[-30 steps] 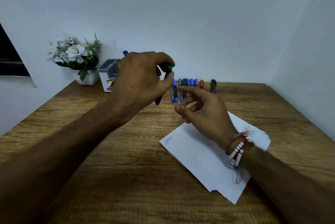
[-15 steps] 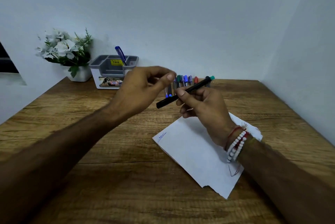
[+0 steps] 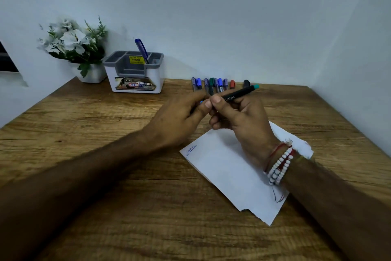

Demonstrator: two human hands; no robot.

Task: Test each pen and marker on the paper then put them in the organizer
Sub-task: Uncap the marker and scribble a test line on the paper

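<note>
- Hands first: your right hand [image 3: 243,121] curls its fingers round the slim black teal-tipped plastic pen [image 3: 239,94] with the thumb pressed on the barrel. Your left hand [image 3: 182,119] pinches the pen's near end between thumb and fingertips.
- This looks like an uncapping hold: one hand steadies the barrel while the other pulls. Your fingers hide that end, so you cannot tell whether a cap sits there.
- You hold the pen off the brown wood-grain tabletop [image 3: 105,207], near the far edge of the paper. Its teal tip slants up toward 2 o'clock.
- The thin white sheet of paper [image 3: 228,172] lies flat at 5 o'clock from your hands. Its near edge is ragged and torn. A small blue scribble [image 3: 191,150] sits at its 9 o'clock corner, so most of the sheet is bare for testing.
- The row of untested pens and markers [image 3: 215,85] lies at 12 o'clock by the wall. They are smooth round barrels with blue, green, red and black caps, lined up side by side so each is easy to pick out.
- The white plastic organizer with grey compartments [image 3: 135,74] stands at 10 o'clock. One blue capped pen [image 3: 142,49] leans in a rear slot, so you are probably early in the job.
</note>
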